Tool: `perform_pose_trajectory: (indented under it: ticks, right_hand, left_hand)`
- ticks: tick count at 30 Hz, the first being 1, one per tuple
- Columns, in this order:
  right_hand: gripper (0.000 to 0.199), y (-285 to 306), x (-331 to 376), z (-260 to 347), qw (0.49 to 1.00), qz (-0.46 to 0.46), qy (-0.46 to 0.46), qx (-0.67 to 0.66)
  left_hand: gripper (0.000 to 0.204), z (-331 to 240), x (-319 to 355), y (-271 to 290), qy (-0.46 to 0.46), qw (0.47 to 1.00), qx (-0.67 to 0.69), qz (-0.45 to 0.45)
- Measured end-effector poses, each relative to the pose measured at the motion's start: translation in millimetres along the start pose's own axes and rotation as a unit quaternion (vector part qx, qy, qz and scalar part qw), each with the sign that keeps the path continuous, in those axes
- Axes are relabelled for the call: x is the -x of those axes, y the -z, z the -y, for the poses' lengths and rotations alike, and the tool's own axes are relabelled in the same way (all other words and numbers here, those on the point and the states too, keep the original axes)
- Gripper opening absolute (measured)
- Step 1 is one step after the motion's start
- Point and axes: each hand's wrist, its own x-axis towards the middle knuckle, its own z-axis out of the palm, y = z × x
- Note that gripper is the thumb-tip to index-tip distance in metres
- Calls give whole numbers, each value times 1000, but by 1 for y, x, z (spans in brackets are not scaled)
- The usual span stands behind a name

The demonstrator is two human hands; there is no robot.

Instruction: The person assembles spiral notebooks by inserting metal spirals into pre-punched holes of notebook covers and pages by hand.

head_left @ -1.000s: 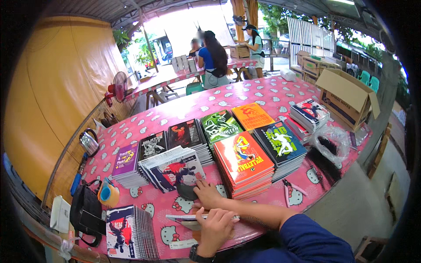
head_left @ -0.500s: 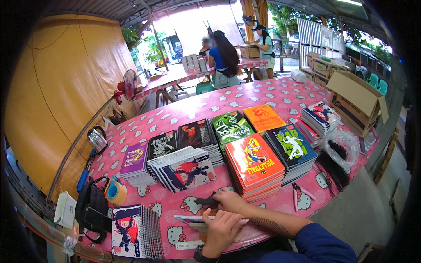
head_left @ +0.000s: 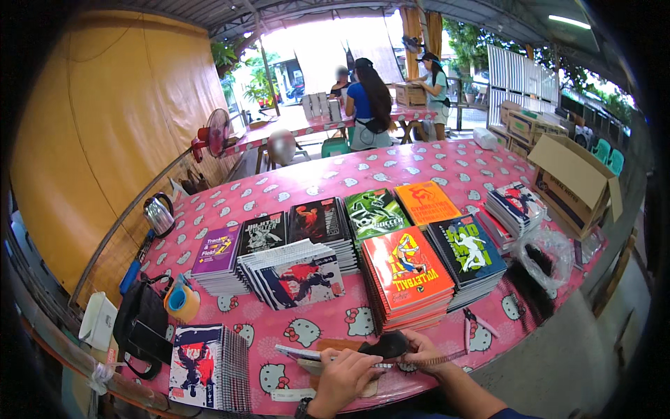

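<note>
Near the front edge, my left hand lies with its fingers bent over an unbound-looking notebook, gripping its edge. My right hand closes at the end of a dark rounded thing whose kind I cannot make out. A brown strip shows beside it. From under the right hand a thin dark spiral coil sticks out to the right. Beyond my hands stand stacks of spiral notebooks, among them an orange-red one and a fanned white one.
Pink-handled pliers lie right of the hands, near loose black coils. At left are a notebook stack, a black bag and a tape roll. An open carton stands far right; people work at a table behind.
My right hand has moved right and toward me, with the dark thing at its fingers. The left hand stays on the notebook. The view has shifted slightly.
</note>
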Motion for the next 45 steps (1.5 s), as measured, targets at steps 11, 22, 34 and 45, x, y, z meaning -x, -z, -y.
perform_pose_trajectory:
  ticks: [11,22,34,45]
  right_hand:
    - [49,4,-5,21,970,7,63,237]
    - [34,-30,0,70,864,108,228,435]
    - [34,-21,-4,64,770,64,173,611]
    - [43,-1,14,-3,979,71,-66,177]
  left_hand:
    - [23,-3,2,7,-9,999,-33,-6]
    - [25,16,15,28,45,999,-20,-18]
    - [61,10,12,26,83,995,-17,-52]
    - [24,11,9,28,12,1000,-11,-6]
